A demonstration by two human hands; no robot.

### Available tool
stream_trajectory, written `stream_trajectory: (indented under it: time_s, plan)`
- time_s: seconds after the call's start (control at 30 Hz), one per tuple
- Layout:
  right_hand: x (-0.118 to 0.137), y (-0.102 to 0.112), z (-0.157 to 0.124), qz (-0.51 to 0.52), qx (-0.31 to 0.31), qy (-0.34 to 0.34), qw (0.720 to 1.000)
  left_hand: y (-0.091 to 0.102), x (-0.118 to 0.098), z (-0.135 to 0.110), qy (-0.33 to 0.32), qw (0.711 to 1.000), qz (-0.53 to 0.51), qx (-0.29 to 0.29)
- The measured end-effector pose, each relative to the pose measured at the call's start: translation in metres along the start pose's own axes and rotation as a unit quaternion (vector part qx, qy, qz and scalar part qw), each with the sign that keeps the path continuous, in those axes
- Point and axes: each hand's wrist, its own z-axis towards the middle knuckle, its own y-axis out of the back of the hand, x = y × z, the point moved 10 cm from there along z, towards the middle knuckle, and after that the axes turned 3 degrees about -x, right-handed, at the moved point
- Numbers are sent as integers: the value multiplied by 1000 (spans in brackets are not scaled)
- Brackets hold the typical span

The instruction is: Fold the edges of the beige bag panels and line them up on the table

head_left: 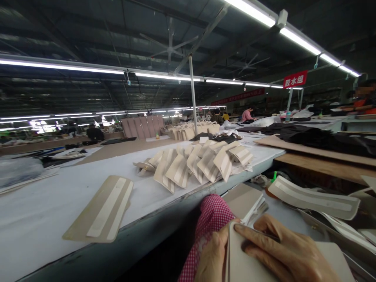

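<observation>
At the bottom right, my left hand [213, 254] is closed on the left edge of a beige bag panel [239, 268] with rounded corners. My right hand [289, 248] lies over the same panel, fingers stretched toward its upper left corner. A thin dark line shows between the right fingers; whether it is a tool or a shadow I cannot tell. Just beyond my hands sits a stack of beige panels [242, 199]. A curved panel with a pale strip [314, 196] rests to the right. A red-and-white checked sleeve [211, 219] covers my left arm.
On the white-covered table [141, 207] lie a single panel with two pale strips [102, 207] and an overlapping row of similar panels [178, 168]. A green-tipped bottle [273, 177] stands near the right-hand work surface. Dark sheets [317, 137] lie behind; people work farther off.
</observation>
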Motion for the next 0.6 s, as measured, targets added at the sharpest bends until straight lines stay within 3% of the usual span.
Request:
stream_trajectory:
  time_s: [0.13,0.27,0.4,0.6]
  plan:
    - [6,7,7,19,-32,16,999,-6,-8,0,-13,1000,10,21]
    - [4,-1,5,32,-10,4,999,-4,-8,2,-28,999,41,15]
    - [0,-8,0,14,-6,-17,1000,-1,-4,4,-39,998,48,1]
    - [15,7,11,9,-63,30,997,7,12,10,-36,993,111,0]
